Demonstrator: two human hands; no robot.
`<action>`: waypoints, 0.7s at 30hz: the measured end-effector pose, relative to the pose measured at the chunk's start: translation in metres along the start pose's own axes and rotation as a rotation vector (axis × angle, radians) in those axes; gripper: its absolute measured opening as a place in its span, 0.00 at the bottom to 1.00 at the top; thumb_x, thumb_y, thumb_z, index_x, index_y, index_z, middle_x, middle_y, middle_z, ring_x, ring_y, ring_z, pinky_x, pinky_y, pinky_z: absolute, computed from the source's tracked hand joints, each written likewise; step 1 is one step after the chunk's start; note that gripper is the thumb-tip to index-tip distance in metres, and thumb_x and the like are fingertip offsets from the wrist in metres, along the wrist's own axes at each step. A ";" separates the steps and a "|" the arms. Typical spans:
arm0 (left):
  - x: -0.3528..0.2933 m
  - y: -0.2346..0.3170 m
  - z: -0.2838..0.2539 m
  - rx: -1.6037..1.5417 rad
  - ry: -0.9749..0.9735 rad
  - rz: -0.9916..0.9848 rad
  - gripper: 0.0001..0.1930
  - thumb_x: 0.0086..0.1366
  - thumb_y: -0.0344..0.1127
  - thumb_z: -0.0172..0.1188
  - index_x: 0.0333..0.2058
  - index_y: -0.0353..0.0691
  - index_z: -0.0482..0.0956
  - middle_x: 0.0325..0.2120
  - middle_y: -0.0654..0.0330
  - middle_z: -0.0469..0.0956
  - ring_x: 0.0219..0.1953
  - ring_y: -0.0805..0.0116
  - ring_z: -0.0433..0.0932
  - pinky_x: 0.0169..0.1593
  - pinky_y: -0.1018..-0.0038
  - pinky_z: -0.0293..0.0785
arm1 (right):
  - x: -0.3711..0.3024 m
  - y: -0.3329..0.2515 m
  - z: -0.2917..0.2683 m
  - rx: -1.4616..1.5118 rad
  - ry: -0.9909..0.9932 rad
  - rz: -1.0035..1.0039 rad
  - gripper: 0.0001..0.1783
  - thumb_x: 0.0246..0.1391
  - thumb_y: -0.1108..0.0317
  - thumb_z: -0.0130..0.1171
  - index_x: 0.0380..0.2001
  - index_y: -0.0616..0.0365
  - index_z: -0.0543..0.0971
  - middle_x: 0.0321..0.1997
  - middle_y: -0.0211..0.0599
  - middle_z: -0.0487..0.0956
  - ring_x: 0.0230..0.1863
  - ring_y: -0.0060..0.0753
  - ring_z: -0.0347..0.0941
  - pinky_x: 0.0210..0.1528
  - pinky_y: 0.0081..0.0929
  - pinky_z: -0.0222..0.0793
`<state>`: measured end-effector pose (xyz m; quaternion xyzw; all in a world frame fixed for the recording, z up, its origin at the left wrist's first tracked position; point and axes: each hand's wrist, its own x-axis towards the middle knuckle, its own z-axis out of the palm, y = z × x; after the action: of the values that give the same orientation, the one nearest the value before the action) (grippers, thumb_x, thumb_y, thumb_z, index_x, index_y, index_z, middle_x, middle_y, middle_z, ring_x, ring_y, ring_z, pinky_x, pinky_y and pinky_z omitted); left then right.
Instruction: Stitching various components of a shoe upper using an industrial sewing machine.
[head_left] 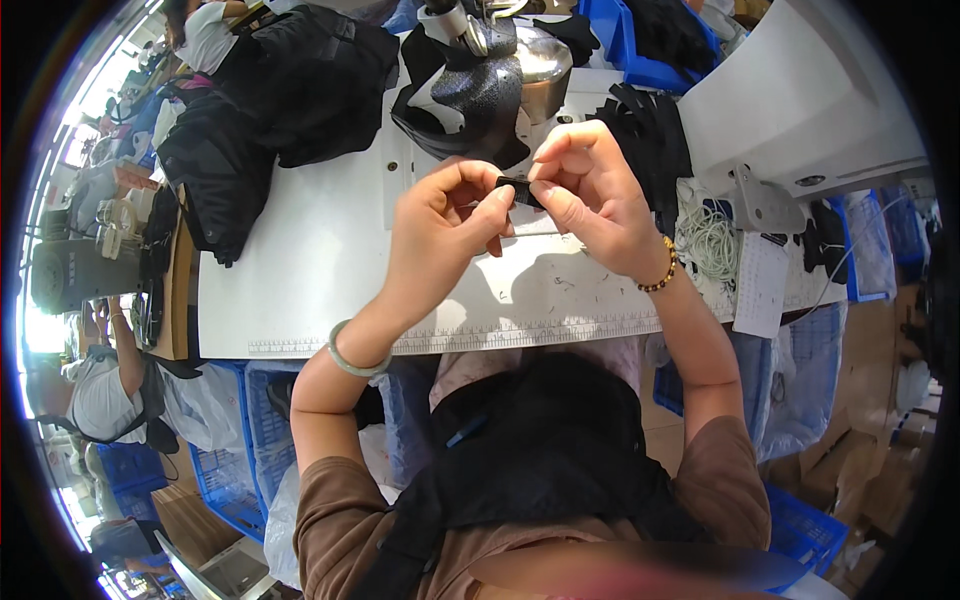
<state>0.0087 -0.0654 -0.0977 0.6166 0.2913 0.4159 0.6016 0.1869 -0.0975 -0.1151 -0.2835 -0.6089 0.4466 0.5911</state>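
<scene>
Between my two hands, above the white sewing table, is a small folded strip of black fabric. My left hand pinches its left end between thumb and fingertips. At the other end, my right hand grips the strip with thumb and forefinger, the remaining fingers curled above. Just beyond the hands, a glossy black piece lies around the metal arm end of the sewing machine. Fingers cover most of the strip, so its full shape is hidden.
A heap of black fabric pieces covers the table's far left. Black straps and a tangle of pale cord lie on the right, near the white machine body. Blue crates stand below the table. Other people sit at left.
</scene>
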 end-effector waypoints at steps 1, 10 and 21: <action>0.000 0.004 -0.001 0.015 -0.063 -0.054 0.06 0.60 0.28 0.56 0.33 0.31 0.73 0.23 0.62 0.75 0.23 0.81 0.73 0.25 0.85 0.70 | 0.000 0.001 -0.004 -0.036 -0.054 -0.007 0.15 0.55 0.77 0.51 0.45 0.59 0.62 0.32 0.29 0.69 0.34 0.14 0.68 0.35 0.13 0.65; -0.006 0.011 -0.007 0.015 -0.059 -0.036 0.07 0.62 0.30 0.55 0.33 0.30 0.74 0.20 0.62 0.75 0.22 0.79 0.74 0.26 0.84 0.72 | 0.001 -0.016 -0.003 -0.823 -0.083 -0.245 0.13 0.48 0.65 0.62 0.35 0.58 0.74 0.30 0.32 0.71 0.20 0.23 0.70 0.22 0.18 0.67; -0.001 0.044 -0.022 0.109 -0.012 0.027 0.06 0.60 0.27 0.57 0.33 0.30 0.74 0.19 0.61 0.75 0.20 0.78 0.73 0.23 0.84 0.68 | 0.007 -0.037 0.007 -0.841 0.099 -0.295 0.20 0.47 0.58 0.64 0.37 0.59 0.70 0.34 0.33 0.72 0.19 0.21 0.72 0.20 0.18 0.69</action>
<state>-0.0172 -0.0599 -0.0565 0.6548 0.3015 0.4037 0.5633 0.1863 -0.1090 -0.0792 -0.4301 -0.7424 0.0571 0.5104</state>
